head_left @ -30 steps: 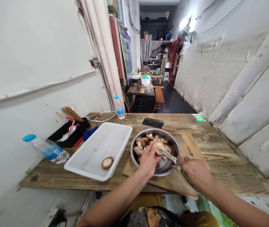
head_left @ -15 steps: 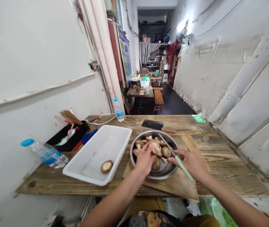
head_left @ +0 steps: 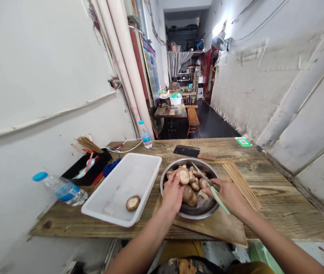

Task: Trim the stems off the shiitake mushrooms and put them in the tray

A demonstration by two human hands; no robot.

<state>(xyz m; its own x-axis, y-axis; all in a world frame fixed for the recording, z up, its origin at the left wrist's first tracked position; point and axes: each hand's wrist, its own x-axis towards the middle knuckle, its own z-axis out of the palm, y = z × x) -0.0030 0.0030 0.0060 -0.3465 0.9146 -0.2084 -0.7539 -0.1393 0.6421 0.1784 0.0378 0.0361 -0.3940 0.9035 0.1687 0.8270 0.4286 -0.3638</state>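
My left hand (head_left: 172,193) reaches into a metal bowl (head_left: 207,209) of several brown mushrooms, its fingers closed on one pale mushroom (head_left: 184,175). My right hand (head_left: 229,196) grips a small knife (head_left: 207,182) by its green handle, the blade pointing up-left over the bowl. The bowl stands on a wooden cutting board (head_left: 219,226). To the left, a white plastic tray (head_left: 127,179) holds a single mushroom cap (head_left: 132,203).
A cleaver (head_left: 190,151) lies behind the bowl and a bundle of bamboo skewers (head_left: 242,184) to its right. Two water bottles (head_left: 62,189) (head_left: 146,135), a black tray with chopsticks (head_left: 86,167) and a cable sit along the left. A person sits at a far table (head_left: 174,83).
My left hand has lifted a mushroom toward the bowl's far left rim. My right hand turned the knife from lying flat over the bowl to pointing up-left. The view shifted slightly.
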